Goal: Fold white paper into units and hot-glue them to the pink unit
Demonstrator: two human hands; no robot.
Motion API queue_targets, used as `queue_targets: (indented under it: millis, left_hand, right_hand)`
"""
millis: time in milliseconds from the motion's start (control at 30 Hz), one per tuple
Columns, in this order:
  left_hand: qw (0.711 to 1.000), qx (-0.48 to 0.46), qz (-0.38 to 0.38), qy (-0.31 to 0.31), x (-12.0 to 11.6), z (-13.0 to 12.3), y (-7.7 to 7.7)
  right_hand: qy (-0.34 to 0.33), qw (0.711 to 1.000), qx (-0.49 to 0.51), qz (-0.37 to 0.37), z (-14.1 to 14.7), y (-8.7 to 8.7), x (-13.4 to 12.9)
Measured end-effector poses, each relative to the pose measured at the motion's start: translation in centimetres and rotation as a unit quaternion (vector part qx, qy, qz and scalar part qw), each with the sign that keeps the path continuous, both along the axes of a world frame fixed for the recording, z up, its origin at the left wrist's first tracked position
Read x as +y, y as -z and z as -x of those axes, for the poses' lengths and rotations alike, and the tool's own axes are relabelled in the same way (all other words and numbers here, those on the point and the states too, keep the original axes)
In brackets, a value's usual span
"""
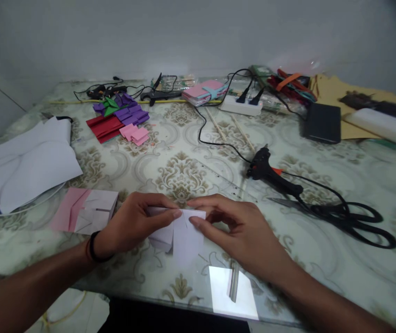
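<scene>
A folded piece of white paper (pixel 187 236) is held upright between both hands, close to the table's front edge. My left hand (pixel 144 219) pinches its upper left part, thumb in front and fingers behind. On the other side my right hand (pixel 232 226) grips the top right corner between thumb and fingers. Creases and a loose flap show on the paper's front. Left of my left hand lies a pink and white folded paper (pixel 89 210), flat on the table. My left wrist wears a dark band.
A black glue gun (pixel 270 171), its cord trailing, and black-handled scissors (pixel 350 219) lie right. A clear ruler (pixel 224 180) lies beyond my hands. White sheets (pixel 31 162) are left; coloured folded papers (pixel 121 115), a power strip (pixel 241 105) and a dark box (pixel 322 122) stand farther back.
</scene>
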State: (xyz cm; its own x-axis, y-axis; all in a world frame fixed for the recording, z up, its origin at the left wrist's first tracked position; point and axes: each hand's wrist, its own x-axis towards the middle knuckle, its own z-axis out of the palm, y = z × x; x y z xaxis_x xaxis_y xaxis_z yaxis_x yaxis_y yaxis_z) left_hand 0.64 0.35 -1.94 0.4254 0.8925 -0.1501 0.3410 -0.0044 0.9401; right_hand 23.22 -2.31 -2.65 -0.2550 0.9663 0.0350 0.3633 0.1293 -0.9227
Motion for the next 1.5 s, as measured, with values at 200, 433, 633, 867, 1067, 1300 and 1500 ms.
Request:
queue_targets:
  millis: [200,433,633,867,1067,1300,1500]
  left_hand:
    - [1.0,0.008,-0.022,0.016,-0.4,-0.2,-0.5]
    - [0.996,0.031,-0.077,0.038,-0.6,-0.2,-0.8]
    - [0.995,0.035,-0.089,0.042,-0.7,-0.3,-0.9]
    - [0.994,0.057,-0.034,0.083,-0.6,-0.1,-1.1]
    - [0.994,0.052,-0.052,0.081,-0.7,-0.3,-1.2]
    - [0.989,0.073,-0.097,0.083,-0.9,-0.4,-1.5]
    - [0.99,0.074,-0.093,0.076,-0.7,0.0,-1.6]
  right_hand:
    - [-0.02,0.997,0.06,0.04,0.7,-0.1,0.2]
    - [-0.03,0.999,0.042,-0.011,0.7,-0.2,-0.2]
    - [-0.031,0.997,0.065,0.012,0.6,0.0,-0.2]
    - [-0.029,0.998,0.059,-0.011,0.8,-0.3,-0.3]
    - [-0.033,0.998,0.05,-0.016,0.9,-0.3,-0.3]
    - [-0.05,0.996,0.07,0.019,0.6,-0.1,-0.3]
    - [-0.056,0.994,0.079,0.044,0.0,-0.5,0.4]
